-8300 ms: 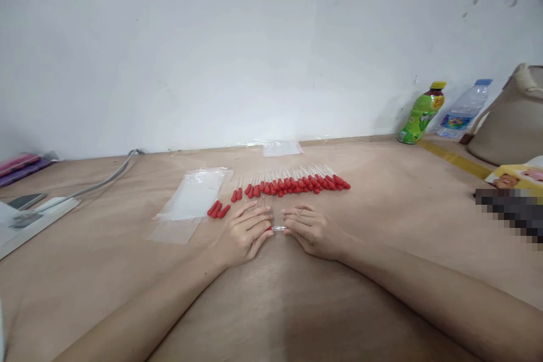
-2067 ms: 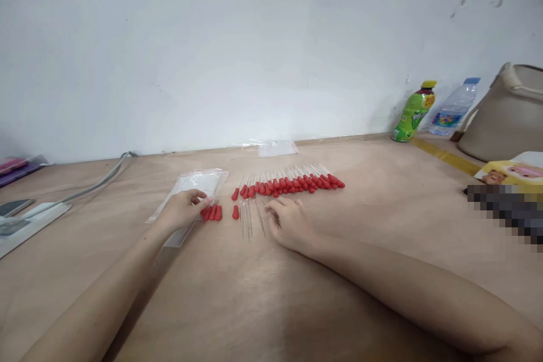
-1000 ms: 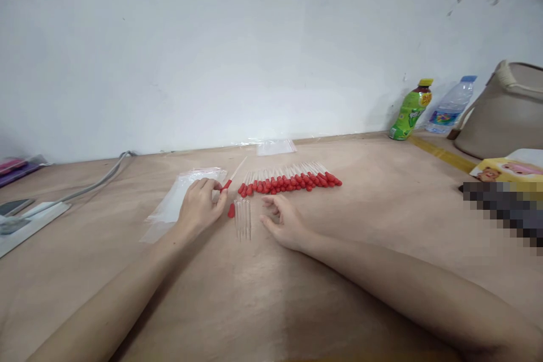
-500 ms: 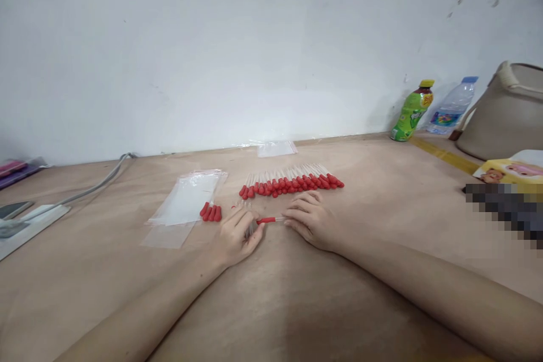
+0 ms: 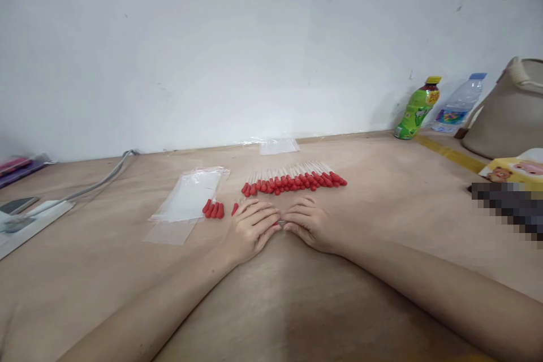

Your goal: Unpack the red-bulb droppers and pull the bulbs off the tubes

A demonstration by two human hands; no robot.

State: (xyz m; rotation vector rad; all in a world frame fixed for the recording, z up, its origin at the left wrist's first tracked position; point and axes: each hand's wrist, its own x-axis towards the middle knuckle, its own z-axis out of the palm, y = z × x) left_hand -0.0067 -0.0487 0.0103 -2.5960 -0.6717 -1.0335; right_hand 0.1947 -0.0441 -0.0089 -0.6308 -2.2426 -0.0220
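My left hand (image 5: 254,231) and my right hand (image 5: 309,225) meet low over the table, fingers closed. Between their fingertips a short stretch of a glass dropper (image 5: 281,222) shows. The left fingers cover its red rubber bulb almost wholly, while the right fingers pinch the clear tube. Beyond the hands lies a row of glass droppers (image 5: 292,182), red bulbs toward me and clear tips toward the wall. Several loose red rubber bulbs (image 5: 213,209) sit left of my left hand. One more red bulb (image 5: 235,209) is partly hidden beside that hand's knuckles.
Clear zip bags (image 5: 190,195) lie at the left, another bag (image 5: 279,146) by the wall. A cable (image 5: 102,179) runs to a white power strip (image 5: 38,226). At right stand a green bottle (image 5: 418,108), a water bottle (image 5: 460,104) and a beige bag (image 5: 509,113).
My left hand has moved right, up to my right hand, and its fingers now cover the red bulb that showed between the hands. A loose red bulb has come into view behind it.
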